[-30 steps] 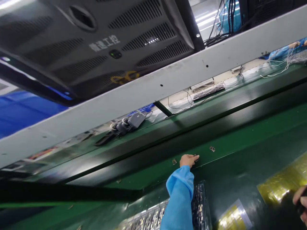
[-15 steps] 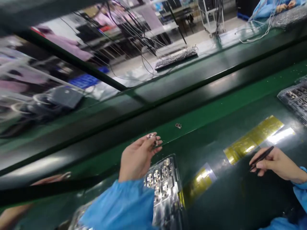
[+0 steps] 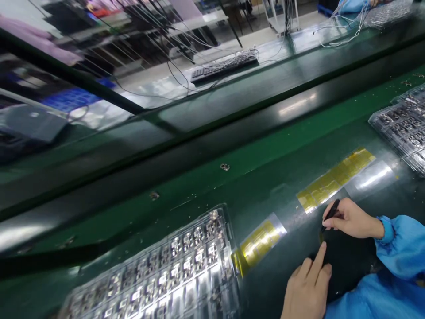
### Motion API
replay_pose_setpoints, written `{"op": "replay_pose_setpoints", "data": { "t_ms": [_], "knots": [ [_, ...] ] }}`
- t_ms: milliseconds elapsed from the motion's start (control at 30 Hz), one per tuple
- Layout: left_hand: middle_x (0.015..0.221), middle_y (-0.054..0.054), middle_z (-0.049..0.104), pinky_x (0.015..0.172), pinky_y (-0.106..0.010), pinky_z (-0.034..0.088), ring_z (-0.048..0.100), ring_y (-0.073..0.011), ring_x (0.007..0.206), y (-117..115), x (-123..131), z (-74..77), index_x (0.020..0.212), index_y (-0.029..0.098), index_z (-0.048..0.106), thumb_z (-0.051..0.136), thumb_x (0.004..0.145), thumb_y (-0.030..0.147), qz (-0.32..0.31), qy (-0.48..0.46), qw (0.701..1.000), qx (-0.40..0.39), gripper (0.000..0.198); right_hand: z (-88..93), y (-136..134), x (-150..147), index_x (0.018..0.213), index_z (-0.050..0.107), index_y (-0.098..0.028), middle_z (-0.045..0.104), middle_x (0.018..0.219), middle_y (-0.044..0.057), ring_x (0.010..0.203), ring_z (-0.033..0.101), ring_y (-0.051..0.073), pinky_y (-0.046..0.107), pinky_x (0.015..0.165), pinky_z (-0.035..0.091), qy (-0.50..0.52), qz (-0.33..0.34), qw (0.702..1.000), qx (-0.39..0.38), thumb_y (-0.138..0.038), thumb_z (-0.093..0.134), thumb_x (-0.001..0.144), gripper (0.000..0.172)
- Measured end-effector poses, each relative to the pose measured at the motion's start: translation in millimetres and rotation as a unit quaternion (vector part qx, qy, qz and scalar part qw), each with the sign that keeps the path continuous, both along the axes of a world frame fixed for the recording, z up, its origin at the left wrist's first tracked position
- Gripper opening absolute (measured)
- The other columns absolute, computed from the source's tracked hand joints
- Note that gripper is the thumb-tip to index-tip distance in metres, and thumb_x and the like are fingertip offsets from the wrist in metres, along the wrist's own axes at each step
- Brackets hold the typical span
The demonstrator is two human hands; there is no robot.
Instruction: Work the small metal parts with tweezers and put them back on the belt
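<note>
My right hand (image 3: 351, 218) grips black tweezers (image 3: 330, 212), their tips pointing down. At the tips is a small yellowish piece of film (image 3: 321, 237). My left hand (image 3: 307, 285) is close below, index finger stretched out to the film piece and the other fingers loosely bent, holding nothing I can see. A short sheet of yellow film pieces (image 3: 260, 241) lies to the left of my hands. Beyond them lies a longer yellow film strip (image 3: 335, 179). At lower left, a clear plastic tray (image 3: 229, 235) carries rows of small metal parts (image 3: 187, 266).
Another clear tray with small parts (image 3: 403, 122) sits at the right. Along the green strip (image 3: 265, 150) lie loose small parts, one (image 3: 225, 167) near the middle and another (image 3: 154, 195) farther left. A dark metal rail (image 3: 212, 126) runs behind. A clear sheet (image 3: 372, 177) lies beside the long strip.
My left hand has left the green strip, where it held a small metal part, and come down beside the tweezers. A small part now lies farther left on the strip. The view has shifted.
</note>
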State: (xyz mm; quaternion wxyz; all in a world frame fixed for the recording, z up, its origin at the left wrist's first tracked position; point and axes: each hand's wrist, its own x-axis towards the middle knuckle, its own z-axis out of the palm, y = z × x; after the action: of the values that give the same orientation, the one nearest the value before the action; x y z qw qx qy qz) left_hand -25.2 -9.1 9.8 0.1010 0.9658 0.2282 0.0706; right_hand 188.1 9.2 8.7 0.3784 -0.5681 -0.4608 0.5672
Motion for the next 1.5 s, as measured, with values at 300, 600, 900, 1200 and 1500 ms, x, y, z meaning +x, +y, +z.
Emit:
{"op": "replay_pose_setpoints", "data": {
  "t_ms": [300, 600, 900, 1200, 1500],
  "knots": [
    [0.126, -0.007, 0.056, 0.051, -0.03, 0.052, 0.053, -0.0177, 0.067, 0.0, 8.5, -5.9, 0.08, 0.019, 0.056, 0.049, 0.078, 0.007, 0.036, 0.078, 0.996, 0.021, 0.014, -7.2, 4.9, -3.3, 0.07, 0.059, -0.015, 0.062, 0.058, 0.001, 0.058, 0.062, 0.016, 0.024, 0.054, 0.048, -0.058, 0.031, 0.998, 0.016, -0.023, 0.061, 0.076, 0.01],
    [0.127, -0.007, 0.055, 0.054, -0.03, 0.05, 0.052, -0.0171, 0.069, -1.2, 6.7, -6.8, 0.082, 0.018, 0.057, 0.041, 0.082, 0.006, 0.033, 0.068, 0.997, 0.017, 0.02, -7.2, 1.6, -1.9, 0.073, 0.059, -0.015, 0.062, 0.058, 0.001, 0.059, 0.064, 0.016, 0.024, 0.052, 0.049, 0.003, -0.003, 1.0, -0.016, -0.024, 0.062, 0.075, 0.01],
    [0.129, -0.007, 0.053, 0.053, -0.029, 0.047, 0.05, -0.0166, 0.066, -2.8, 8.3, -6.3, 0.081, 0.017, 0.057, 0.043, 0.082, 0.006, 0.043, 0.041, 0.998, 0.028, 0.018, -4.6, -0.8, -0.3, 0.074, 0.063, -0.014, 0.066, 0.067, 0.004, 0.061, 0.064, 0.017, 0.024, 0.056, 0.05, -0.075, 0.03, 0.996, 0.03, -0.022, 0.06, 0.076, 0.009],
    [0.131, -0.007, 0.051, 0.052, -0.031, 0.044, 0.05, -0.0171, 0.066, -4.1, 7.1, -9.6, 0.081, 0.017, 0.057, 0.045, 0.082, 0.008, 0.044, 0.046, 0.998, 0.03, 0.015, -7.5, -1.8, 1.1, 0.076, 0.063, -0.015, 0.066, 0.069, 0.004, 0.061, 0.065, 0.016, 0.024, 0.056, 0.05, -0.053, 0.029, 0.998, 0.025, -0.021, 0.061, 0.075, 0.007],
    [0.13, -0.007, 0.052, 0.053, -0.03, 0.046, 0.05, -0.0161, 0.066, -3.1, 7.0, -9.4, 0.077, 0.018, 0.057, 0.045, 0.082, 0.008, 0.04, 0.034, 0.998, 0.029, 0.016, -5.3, 0.6, 0.0, 0.074, 0.062, -0.015, 0.063, 0.057, 0.001, 0.055, 0.063, 0.015, 0.024, 0.052, 0.049, -0.027, 0.028, 0.999, 0.009, -0.021, 0.06, 0.075, 0.006]
  ]
}}
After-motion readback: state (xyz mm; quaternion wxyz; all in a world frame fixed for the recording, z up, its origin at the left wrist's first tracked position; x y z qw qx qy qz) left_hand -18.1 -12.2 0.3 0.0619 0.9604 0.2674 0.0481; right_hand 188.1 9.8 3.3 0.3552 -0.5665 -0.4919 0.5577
